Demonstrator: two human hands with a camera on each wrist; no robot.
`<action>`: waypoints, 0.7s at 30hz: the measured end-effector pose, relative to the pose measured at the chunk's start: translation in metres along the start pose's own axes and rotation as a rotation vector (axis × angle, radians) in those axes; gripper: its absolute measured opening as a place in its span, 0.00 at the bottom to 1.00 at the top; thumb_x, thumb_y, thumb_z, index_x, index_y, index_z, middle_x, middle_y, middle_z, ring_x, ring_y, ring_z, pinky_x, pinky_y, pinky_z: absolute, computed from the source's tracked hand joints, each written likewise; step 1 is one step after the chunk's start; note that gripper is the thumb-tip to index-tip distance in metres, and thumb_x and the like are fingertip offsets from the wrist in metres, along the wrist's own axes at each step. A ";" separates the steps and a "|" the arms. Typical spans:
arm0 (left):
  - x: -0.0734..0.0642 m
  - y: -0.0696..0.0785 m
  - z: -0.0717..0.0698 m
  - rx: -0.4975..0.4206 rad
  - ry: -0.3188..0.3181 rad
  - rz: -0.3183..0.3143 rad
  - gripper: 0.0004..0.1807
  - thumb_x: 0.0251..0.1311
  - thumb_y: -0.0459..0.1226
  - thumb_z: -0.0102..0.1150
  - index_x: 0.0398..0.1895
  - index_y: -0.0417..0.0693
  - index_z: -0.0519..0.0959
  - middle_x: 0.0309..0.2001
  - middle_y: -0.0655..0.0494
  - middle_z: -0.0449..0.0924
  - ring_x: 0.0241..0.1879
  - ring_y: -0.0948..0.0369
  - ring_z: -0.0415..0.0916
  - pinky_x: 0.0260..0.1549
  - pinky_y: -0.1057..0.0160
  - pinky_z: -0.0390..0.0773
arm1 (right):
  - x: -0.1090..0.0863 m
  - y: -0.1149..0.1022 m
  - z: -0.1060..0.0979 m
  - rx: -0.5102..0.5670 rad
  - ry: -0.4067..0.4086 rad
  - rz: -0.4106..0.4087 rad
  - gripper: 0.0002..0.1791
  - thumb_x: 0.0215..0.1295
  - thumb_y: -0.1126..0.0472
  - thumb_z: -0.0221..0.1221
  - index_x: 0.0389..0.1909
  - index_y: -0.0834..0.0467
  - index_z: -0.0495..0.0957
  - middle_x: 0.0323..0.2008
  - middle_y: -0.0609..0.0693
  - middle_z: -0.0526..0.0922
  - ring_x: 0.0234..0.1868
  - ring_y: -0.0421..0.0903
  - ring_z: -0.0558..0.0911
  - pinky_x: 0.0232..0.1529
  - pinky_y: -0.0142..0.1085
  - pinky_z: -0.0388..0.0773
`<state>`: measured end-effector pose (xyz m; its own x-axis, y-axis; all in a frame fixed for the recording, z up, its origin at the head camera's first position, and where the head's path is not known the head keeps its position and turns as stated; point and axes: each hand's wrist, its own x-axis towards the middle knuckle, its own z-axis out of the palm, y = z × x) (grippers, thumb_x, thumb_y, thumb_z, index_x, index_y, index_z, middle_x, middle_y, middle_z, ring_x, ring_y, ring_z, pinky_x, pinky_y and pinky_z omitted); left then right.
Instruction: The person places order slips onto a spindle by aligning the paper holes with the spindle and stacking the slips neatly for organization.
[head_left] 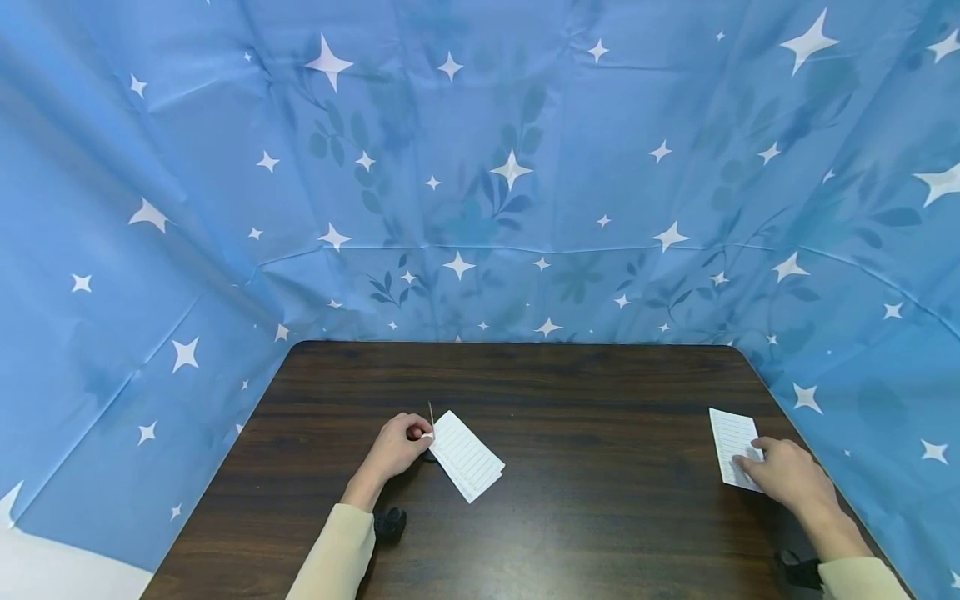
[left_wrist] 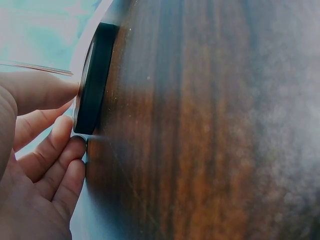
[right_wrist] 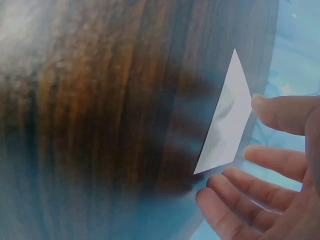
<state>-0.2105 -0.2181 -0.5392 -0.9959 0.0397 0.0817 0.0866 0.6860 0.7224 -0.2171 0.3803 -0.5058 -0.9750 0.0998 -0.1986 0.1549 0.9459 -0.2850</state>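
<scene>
White lined paper slips (head_left: 467,458) lie fanned in a small stack, pierced near one corner by the thin upright spike of a bill spike (head_left: 432,418). In the left wrist view the bill spike's thick dark base (left_wrist: 95,82) shows beneath the paper. My left hand (head_left: 401,446) pinches the slips' corner beside the spike, its other fingers close to the base. At the right, another lined slip (head_left: 731,446) lies under my right hand (head_left: 787,471). Thumb and fingers there are spread at the slip's right side; the right wrist view shows a fingertip (right_wrist: 257,102) at its edge.
The dark wood-grain table (head_left: 592,467) stands against a blue curtain (head_left: 480,208) printed with stars and leaves. The table's right edge runs close beside the right hand. Black wrist straps (head_left: 390,527) are on both arms.
</scene>
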 end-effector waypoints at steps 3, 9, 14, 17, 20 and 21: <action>0.000 0.000 0.000 -0.002 0.001 0.002 0.04 0.59 0.31 0.67 0.35 0.46 0.83 0.33 0.57 0.73 0.35 0.59 0.69 0.39 0.56 0.70 | 0.001 0.003 0.002 -0.017 -0.037 -0.009 0.43 0.63 0.44 0.67 0.56 0.83 0.69 0.53 0.83 0.70 0.50 0.76 0.73 0.50 0.67 0.70; -0.001 0.000 0.001 -0.002 -0.004 -0.001 0.03 0.60 0.31 0.67 0.35 0.47 0.83 0.33 0.57 0.73 0.35 0.59 0.69 0.39 0.56 0.69 | -0.001 0.006 0.005 -0.051 -0.051 -0.017 0.55 0.58 0.32 0.66 0.58 0.82 0.68 0.48 0.81 0.68 0.47 0.72 0.72 0.46 0.67 0.72; -0.001 0.000 0.001 0.001 -0.016 -0.002 0.03 0.61 0.31 0.67 0.35 0.47 0.82 0.33 0.57 0.72 0.35 0.59 0.68 0.39 0.56 0.69 | -0.002 0.003 0.009 -0.076 -0.035 -0.017 0.55 0.58 0.32 0.65 0.59 0.82 0.68 0.42 0.76 0.67 0.43 0.68 0.70 0.40 0.63 0.74; 0.000 0.000 0.002 0.004 -0.010 0.000 0.04 0.60 0.31 0.67 0.35 0.46 0.82 0.33 0.57 0.73 0.35 0.59 0.69 0.38 0.56 0.70 | -0.003 -0.001 0.010 -0.065 -0.024 -0.019 0.55 0.58 0.32 0.65 0.60 0.81 0.67 0.43 0.77 0.66 0.44 0.69 0.69 0.39 0.63 0.73; 0.000 0.000 0.001 0.003 -0.006 -0.005 0.04 0.60 0.31 0.67 0.35 0.46 0.83 0.33 0.57 0.73 0.35 0.59 0.69 0.39 0.56 0.69 | -0.003 -0.006 0.011 -0.046 -0.018 -0.020 0.55 0.58 0.32 0.65 0.61 0.80 0.66 0.44 0.77 0.66 0.44 0.69 0.69 0.40 0.64 0.73; 0.000 0.000 0.002 0.004 -0.006 -0.006 0.04 0.60 0.31 0.67 0.35 0.46 0.82 0.33 0.57 0.73 0.35 0.59 0.69 0.39 0.56 0.69 | -0.002 -0.007 0.011 -0.040 -0.016 -0.016 0.55 0.58 0.32 0.65 0.62 0.80 0.66 0.44 0.77 0.66 0.44 0.69 0.68 0.40 0.64 0.73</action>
<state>-0.2106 -0.2173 -0.5406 -0.9965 0.0399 0.0737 0.0808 0.6894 0.7199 -0.2140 0.3701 -0.5140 -0.9746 0.0799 -0.2091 0.1324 0.9591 -0.2504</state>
